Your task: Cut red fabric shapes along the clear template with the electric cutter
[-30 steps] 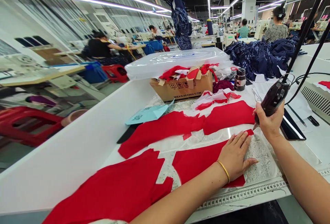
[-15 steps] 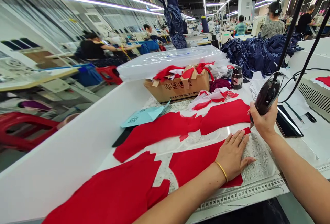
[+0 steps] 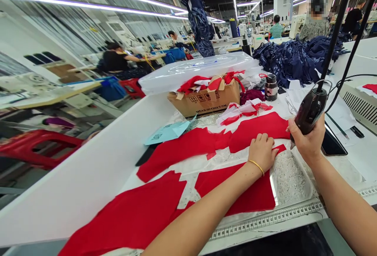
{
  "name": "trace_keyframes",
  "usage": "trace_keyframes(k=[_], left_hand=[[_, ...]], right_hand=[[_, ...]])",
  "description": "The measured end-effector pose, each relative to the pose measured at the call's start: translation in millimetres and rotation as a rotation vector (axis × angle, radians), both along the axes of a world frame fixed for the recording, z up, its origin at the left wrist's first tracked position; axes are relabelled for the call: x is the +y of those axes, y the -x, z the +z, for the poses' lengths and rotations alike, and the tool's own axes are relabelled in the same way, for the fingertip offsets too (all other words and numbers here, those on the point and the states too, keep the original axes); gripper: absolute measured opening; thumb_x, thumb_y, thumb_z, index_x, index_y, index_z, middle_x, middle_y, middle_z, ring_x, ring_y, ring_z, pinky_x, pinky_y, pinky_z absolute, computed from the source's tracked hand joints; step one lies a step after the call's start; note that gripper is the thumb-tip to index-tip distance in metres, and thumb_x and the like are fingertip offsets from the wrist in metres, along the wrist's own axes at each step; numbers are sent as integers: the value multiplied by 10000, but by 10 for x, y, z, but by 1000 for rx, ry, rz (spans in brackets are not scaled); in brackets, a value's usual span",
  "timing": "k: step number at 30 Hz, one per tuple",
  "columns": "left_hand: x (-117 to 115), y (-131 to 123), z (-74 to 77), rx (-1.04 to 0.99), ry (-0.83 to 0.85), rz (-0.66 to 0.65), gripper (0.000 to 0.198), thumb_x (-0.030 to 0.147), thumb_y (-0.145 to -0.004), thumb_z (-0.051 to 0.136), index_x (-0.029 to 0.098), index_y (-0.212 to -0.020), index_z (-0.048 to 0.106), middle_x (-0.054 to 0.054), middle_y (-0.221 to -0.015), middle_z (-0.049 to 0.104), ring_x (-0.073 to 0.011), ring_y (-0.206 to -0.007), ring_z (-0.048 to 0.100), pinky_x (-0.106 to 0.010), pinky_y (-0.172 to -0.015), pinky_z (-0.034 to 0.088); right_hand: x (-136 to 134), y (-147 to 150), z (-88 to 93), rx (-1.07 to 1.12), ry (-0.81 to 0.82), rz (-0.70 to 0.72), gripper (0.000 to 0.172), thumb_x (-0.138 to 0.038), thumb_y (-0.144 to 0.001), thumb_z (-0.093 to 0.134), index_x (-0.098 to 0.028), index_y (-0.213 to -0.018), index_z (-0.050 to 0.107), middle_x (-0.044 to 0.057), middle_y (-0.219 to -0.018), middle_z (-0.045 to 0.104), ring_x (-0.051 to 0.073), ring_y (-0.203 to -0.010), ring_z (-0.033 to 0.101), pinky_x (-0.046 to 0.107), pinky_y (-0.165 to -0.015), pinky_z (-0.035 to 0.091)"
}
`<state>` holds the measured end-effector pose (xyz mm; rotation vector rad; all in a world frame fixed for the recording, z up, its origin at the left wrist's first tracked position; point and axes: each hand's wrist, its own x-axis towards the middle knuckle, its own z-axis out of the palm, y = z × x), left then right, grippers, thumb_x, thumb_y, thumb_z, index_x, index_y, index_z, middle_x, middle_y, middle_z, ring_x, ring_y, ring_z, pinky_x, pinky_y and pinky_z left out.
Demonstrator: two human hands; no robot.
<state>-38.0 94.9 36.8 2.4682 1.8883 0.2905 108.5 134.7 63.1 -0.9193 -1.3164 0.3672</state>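
My left hand (image 3: 263,152) is closed, its fingers curled down on a small red fabric strip (image 3: 281,149) that sticks out by the thumb. Beneath the wrist and forearm lies a larger red fabric panel (image 3: 253,193). My right hand (image 3: 309,142) grips a black corded handheld tool (image 3: 310,110) upright, its narrow metal tip (image 3: 292,145) pointing down just right of the strip. Beyond the left hand, a long red fabric piece (image 3: 173,152) and another red piece (image 3: 259,128) lie flat. A big red panel (image 3: 126,213) spreads at the lower left.
A tape measure (image 3: 265,221) runs along the table's front edge. Behind the fabric stand a cardboard box (image 3: 203,101) of red scraps and a dark jar (image 3: 271,88). A phone (image 3: 334,142) lies right of my right hand. Navy fabric (image 3: 294,59) is heaped at the back.
My left hand has lifted from lying flat, moved left and away from me, and curled its fingers. The tool in my right hand has shifted slightly right, off the strip's end.
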Motion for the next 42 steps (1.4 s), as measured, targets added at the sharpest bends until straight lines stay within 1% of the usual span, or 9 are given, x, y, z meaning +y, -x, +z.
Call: trace_keyframes(k=[4,8,12,15,19,22,25,34,42], left_hand=[[86,-80,-32,18,26,7,96,255,-992,637,173,-950,665,-105,-1044,636,-297,-1069,587,-455,-878,538],[173,-153,-17,17,24,7,66,215,-988,620,166,-1000,662,-114,-1089,631,-301,-1102,570,-459,-897,530],[127,-101,67,-10,-1,-22,128,236,-1005,586,166,-1085,655,-122,-1146,635,-310,-1128,572,-484,-918,542],[-155,69,100,-38,-10,-92,191,219,-1025,531,182,-1181,636,-112,-1226,643,-283,-1161,587,-466,-978,548],[-780,352,14,-187,-101,-261,323,165,-1061,381,187,-1309,587,-122,-1309,651,-252,-1257,595,-447,-1076,534],[-1201,481,-87,-200,-118,-306,392,229,-1080,380,174,-1446,509,-145,-1385,636,-267,-1326,582,-477,-1129,510],[-1426,516,-162,-152,-75,-305,493,334,-1081,436,178,-1549,417,-159,-1493,571,-291,-1413,523,-513,-1179,460],[-1431,504,-299,-123,-31,-344,598,487,-1080,433,116,-1548,411,-183,-1555,507,-308,-1480,443,-527,-1221,391],[-1436,480,-287,-145,-17,-338,600,485,-1080,438,127,-1559,396,-188,-1540,521,-308,-1477,447,-530,-1225,386]], right_hand=[[-71,-44,86,-69,-4,15,389,-474,-790,757,-274,-930,455,-39,-708,523,158,-523,524,322,-517,446],[-114,-66,180,-122,-32,23,347,-441,-785,738,-268,-894,456,-48,-675,500,142,-525,480,303,-500,410],[-179,-72,202,-103,66,172,347,-428,-797,742,-262,-885,450,-60,-672,511,132,-539,496,303,-538,446],[-298,-36,193,-28,143,334,324,-414,-816,739,-257,-917,474,-36,-736,554,145,-602,541,318,-579,484],[-548,54,228,20,214,491,287,-388,-825,731,-248,-926,501,-17,-756,554,153,-625,531,315,-564,473],[-716,110,279,20,244,594,291,-363,-808,741,-248,-915,496,-24,-744,545,146,-614,514,304,-556,461],[-814,137,290,25,265,672,272,-339,-821,728,-248,-929,496,-33,-728,538,133,-594,505,291,-546,460],[-931,156,112,87,258,601,295,-419,-869,714,-252,-1033,534,-8,-765,575,163,-630,556,320,-557,491],[-947,170,31,66,248,569,332,-423,-867,719,-251,-1085,535,-11,-748,591,169,-629,573,320,-551,505]])
